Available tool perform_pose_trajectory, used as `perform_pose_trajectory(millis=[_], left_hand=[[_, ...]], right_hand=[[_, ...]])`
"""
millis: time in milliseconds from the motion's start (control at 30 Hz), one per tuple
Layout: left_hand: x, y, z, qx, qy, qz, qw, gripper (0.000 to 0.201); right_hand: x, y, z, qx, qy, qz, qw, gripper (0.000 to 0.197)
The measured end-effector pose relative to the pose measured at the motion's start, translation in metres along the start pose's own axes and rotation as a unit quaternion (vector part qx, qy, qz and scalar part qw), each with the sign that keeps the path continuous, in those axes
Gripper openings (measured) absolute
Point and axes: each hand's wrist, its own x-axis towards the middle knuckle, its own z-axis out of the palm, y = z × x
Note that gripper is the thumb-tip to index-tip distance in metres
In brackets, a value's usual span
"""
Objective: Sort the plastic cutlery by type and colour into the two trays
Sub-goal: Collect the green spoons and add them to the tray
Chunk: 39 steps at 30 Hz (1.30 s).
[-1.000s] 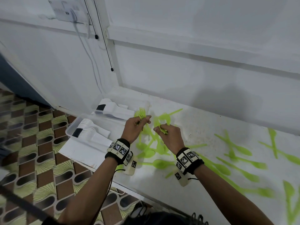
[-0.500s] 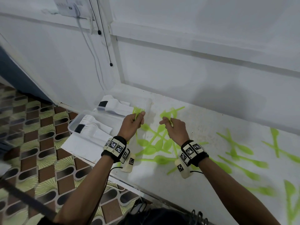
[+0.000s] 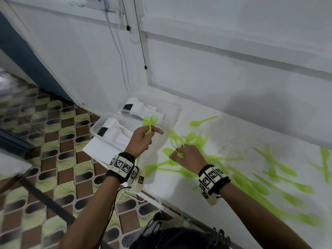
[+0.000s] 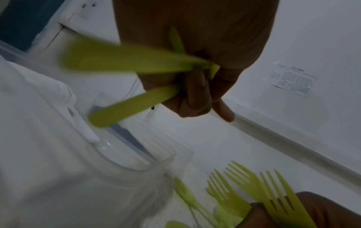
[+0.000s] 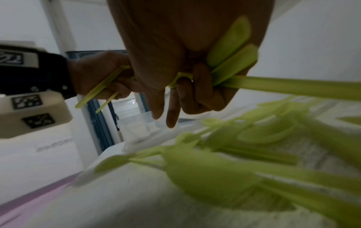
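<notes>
Left hand (image 3: 142, 139) grips green forks (image 3: 150, 121), tines above fingers, near trays (image 3: 172, 112). Right hand (image 3: 186, 157) clutches green cutlery handles (image 5: 232, 52) over counter (image 3: 233, 141) pile.

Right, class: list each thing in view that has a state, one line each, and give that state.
left hand: holds green forks, raised near the trays.
green forks: bunched in the left grip, tines up.
right hand: holds green cutlery handles, low over the pile.
loose green cutlery: scattered unsorted on the counter.
near tray: holds white cutlery.
far tray: holds white cutlery.
</notes>
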Motion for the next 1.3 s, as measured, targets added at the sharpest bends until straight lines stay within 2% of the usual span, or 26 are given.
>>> perform_pose_trajectory(millis=[67,167,233,333,433,500,600,700,867,967,1067,1233,1300], left_hand=[[-0.007,-0.001,-0.005,0.01,0.007,-0.002,1.0,0.039],[-0.015,-0.002,-0.007,-0.007,-0.002,-0.01,1.0,0.043],[-0.017,-0.005,-0.004,-0.017,-0.012,-0.017,1.0,0.045],[-0.019,-0.006,0.004,-0.028,-0.021,-0.033,0.999,0.042],[-0.019,-0.007,0.015,-0.028,-0.045,-0.037,0.998,0.051],[-0.017,-0.01,0.022,-0.04,-0.061,-0.034,0.997,0.05],[-0.017,-0.009,0.033,-0.026,-0.098,-0.04,0.994,0.042],[-0.016,-0.009,0.044,0.008,-0.142,-0.041,0.989,0.04],[-0.014,-0.012,0.068,0.014,-0.199,-0.041,0.979,0.046],[-0.012,-0.008,0.083,0.032,-0.216,-0.021,0.976,0.045],[-0.003,-0.009,0.097,0.056,-0.218,-0.013,0.974,0.046],[-0.003,-0.001,0.122,0.079,-0.286,0.01,0.955,0.042],[-0.006,0.001,0.128,0.082,-0.302,0.012,0.95,0.042]], right_hand=[[-0.006,-0.005,0.006,-0.021,-0.05,-0.006,0.998,0.041],[-0.012,-0.011,0.015,-0.1,-0.119,-0.009,0.988,0.055],[-0.011,-0.012,0.018,-0.128,-0.132,-0.003,0.983,0.056],[-0.009,-0.009,0.016,-0.142,-0.101,0.014,0.985,0.044],[-0.012,-0.005,0.009,-0.107,-0.053,0.042,0.992,0.037],[-0.012,0.0,0.002,-0.072,0.009,0.046,0.996,0.031],[-0.014,0.016,-0.018,-0.036,0.108,0.068,0.991,0.045],[-0.021,0.043,-0.045,-0.039,0.152,0.114,0.981,0.03],[-0.06,0.078,-0.067,-0.122,0.145,0.2,0.961,0.027],[-0.088,0.089,-0.067,-0.14,0.098,0.261,0.95,0.032],[-0.101,0.095,-0.065,-0.139,0.073,0.27,0.95,0.032],[-0.102,0.099,-0.066,-0.099,0.104,0.275,0.951,0.022],[-0.105,0.106,-0.072,-0.068,0.146,0.272,0.949,0.024]])
